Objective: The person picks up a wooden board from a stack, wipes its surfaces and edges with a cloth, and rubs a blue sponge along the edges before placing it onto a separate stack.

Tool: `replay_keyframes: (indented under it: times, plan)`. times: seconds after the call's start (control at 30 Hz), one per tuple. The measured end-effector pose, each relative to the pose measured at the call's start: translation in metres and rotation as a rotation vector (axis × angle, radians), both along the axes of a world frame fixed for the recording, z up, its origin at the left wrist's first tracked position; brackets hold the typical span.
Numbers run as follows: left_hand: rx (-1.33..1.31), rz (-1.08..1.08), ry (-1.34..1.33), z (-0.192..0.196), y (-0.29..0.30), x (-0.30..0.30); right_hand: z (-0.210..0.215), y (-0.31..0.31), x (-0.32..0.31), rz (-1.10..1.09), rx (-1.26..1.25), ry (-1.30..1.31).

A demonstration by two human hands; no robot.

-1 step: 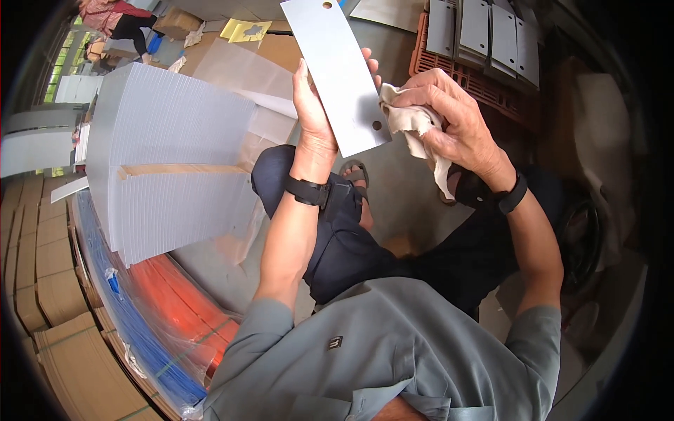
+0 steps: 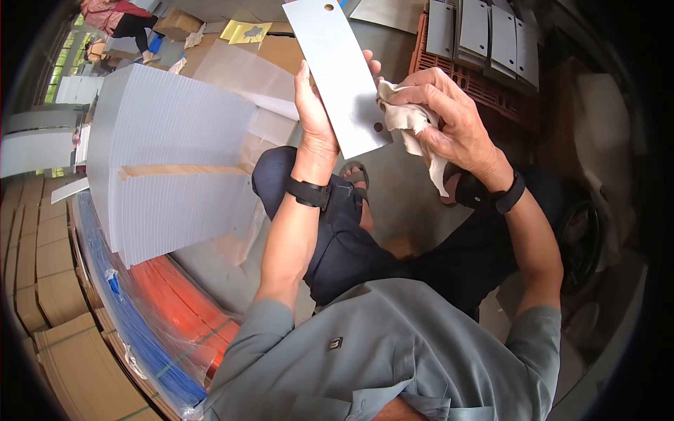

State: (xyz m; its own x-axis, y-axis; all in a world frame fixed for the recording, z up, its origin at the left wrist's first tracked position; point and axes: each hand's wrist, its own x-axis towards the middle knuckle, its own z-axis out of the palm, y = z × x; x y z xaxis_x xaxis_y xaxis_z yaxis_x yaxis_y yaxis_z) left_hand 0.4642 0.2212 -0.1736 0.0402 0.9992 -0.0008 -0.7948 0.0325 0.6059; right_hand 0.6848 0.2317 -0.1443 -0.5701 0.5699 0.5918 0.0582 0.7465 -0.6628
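Observation:
A long, flat silver-grey panel (image 2: 337, 74) with a round hole near each end is held up in front of me, tilted with its top to the left. My left hand (image 2: 317, 116) grips it from beneath, thumb along the left edge and fingertips showing past the right edge. Bunched in my right hand (image 2: 453, 119) is a cream cloth (image 2: 411, 119), pinched between thumb and fingers with a loose end hanging down. The cloth's upper left part meets or overlaps the panel's right edge, above the lower hole; whether it presses on the panel I cannot tell.
A tall stack of grey sheets (image 2: 175, 133) stands at my left. Beyond it are blue (image 2: 133, 330) and orange (image 2: 179, 302) plastic-wrapped bundles and cardboard stacks (image 2: 91, 365). At the far right, an orange crate (image 2: 449, 77) holds several similar panels (image 2: 474, 31). Another person (image 2: 123, 24) is at the far left.
My right hand and the cloth have shifted slightly left, onto the panel's right edge. The panel has barely moved in my left hand.

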Motion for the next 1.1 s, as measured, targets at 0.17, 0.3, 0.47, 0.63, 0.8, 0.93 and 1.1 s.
replay_keyframes:
  times: [0.17,0.3,0.47,0.63,0.8,0.93,1.1]
  plan:
    - [-0.053,0.014,-0.01,0.002,-0.005,0.012,-0.013,-0.006,-0.022,0.081,0.068,-0.07]
    - [-0.033,-0.083,-0.145,-0.008,0.0,0.014,-0.024,-0.02,-0.036,0.294,0.126,-0.14]
    - [-0.119,-0.012,-0.007,-0.008,-0.019,0.028,-0.009,0.012,-0.04,0.034,0.221,-0.126]
    - [-0.117,-0.151,-0.003,0.001,-0.035,0.04,0.004,0.076,-0.025,-0.324,0.266,0.092]
    - [-0.074,-0.33,-0.118,-0.004,-0.04,0.032,0.001,0.119,0.018,-0.518,-0.148,0.185]
    - [-0.032,-0.363,-0.161,-0.002,-0.042,0.025,0.011,0.111,0.022,-0.532,-0.137,0.222]
    - [-0.101,-0.219,-0.116,0.0,-0.04,0.033,-0.014,0.126,0.033,-0.585,0.063,0.229]
